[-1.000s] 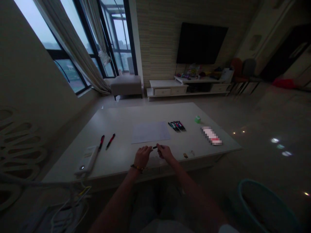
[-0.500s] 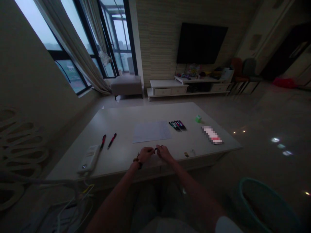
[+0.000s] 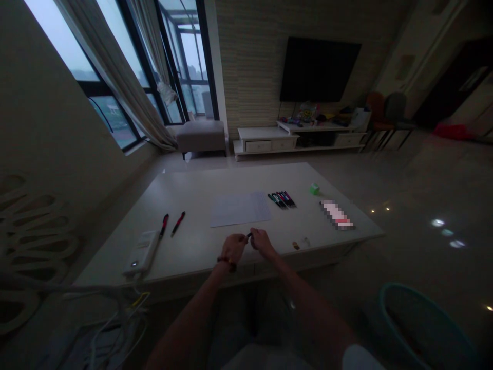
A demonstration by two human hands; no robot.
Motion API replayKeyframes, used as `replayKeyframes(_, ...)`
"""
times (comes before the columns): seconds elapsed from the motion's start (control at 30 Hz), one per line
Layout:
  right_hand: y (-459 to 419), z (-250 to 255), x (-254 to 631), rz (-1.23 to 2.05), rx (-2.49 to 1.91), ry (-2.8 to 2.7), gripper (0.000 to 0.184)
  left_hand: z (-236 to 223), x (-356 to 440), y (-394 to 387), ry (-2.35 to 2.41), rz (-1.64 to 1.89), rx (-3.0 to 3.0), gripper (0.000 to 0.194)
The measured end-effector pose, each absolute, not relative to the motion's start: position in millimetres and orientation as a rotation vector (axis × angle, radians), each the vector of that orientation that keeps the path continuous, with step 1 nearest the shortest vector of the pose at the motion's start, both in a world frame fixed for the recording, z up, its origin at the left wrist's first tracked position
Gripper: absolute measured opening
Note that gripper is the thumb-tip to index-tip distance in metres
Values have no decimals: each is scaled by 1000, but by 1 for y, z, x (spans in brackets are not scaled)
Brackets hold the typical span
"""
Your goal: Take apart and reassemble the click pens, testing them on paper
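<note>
Close to the table's front edge, my left hand [image 3: 234, 246] pinches one end of a small dark pen-like piece [image 3: 249, 235]. My right hand [image 3: 262, 242] has its fingers closed on the other end, so only a short length shows between the two. A sheet of white paper [image 3: 241, 209] lies just beyond my hands. Several dark pens [image 3: 282, 199] rest in a row at the paper's right. Two red-and-black pens, a left one [image 3: 164, 225] and a right one [image 3: 177, 224], lie apart on the left side.
The white table [image 3: 200, 249] also bears a white power strip [image 3: 142, 252] at front left, a green cube [image 3: 314, 189], a blurred-out phone [image 3: 337, 215], a small brown item [image 3: 296, 245] and a clear one [image 3: 305, 241]. A teal basket [image 3: 416, 293] stands on the floor, lower right.
My left hand has shifted slightly right and its wrist has turned. The dark piece between my hands is now tilted a little differently. Things on the table stay put.
</note>
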State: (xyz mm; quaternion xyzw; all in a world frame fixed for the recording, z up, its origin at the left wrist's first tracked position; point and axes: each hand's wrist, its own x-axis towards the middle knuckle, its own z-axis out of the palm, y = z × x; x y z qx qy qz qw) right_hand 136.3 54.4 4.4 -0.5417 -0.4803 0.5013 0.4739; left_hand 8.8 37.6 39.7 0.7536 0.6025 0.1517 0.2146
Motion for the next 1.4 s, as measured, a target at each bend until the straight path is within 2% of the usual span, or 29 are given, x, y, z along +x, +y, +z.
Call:
replayKeyframes(0.1, 54, 10, 140, 1318, -1257, -1137, 46, 49, 4, 46, 1499, 419, 1981, 37)
replayKeyframes(0.2, 52, 13, 138, 1320, -1277, -1050, 49, 47, 6, 45, 1598, 575, 2170, 32)
replayKeyframes(0.47, 50, 14, 127, 1165, -1346, -974, 46, 34, 18, 29, 1625, 600, 2588, 25)
replayKeyframes(0.63, 51, 23, 133, 1028, -1362, -1162, 40, 48, 20, 27, 1745, 536, 2377, 27)
replayKeyframes(0.8, 48, 24, 143, 1200, -1314, -1333, 42, 62, 11, 37, 1407, 448, 1936, 45)
replayKeyframes(0.87, 45, 25, 145, 1165, -1299, -1358, 44, 62, 9, 38, 1342, 483, 1860, 45)
replayKeyframes(1.07, 41, 26, 146, 934, -1398, -1173, 54, 52, 18, 29, 1728, 586, 2255, 24)
replayKeyframes(1.27, 47, 30, 139, 881, -1418, -1130, 52, 55, 20, 17, 1747, 542, 2641, 27)
replayKeyframes(1.4, 52, 35, 134, 836, -1430, -1154, 44, 62, 25, 13, 1766, 566, 2540, 28)
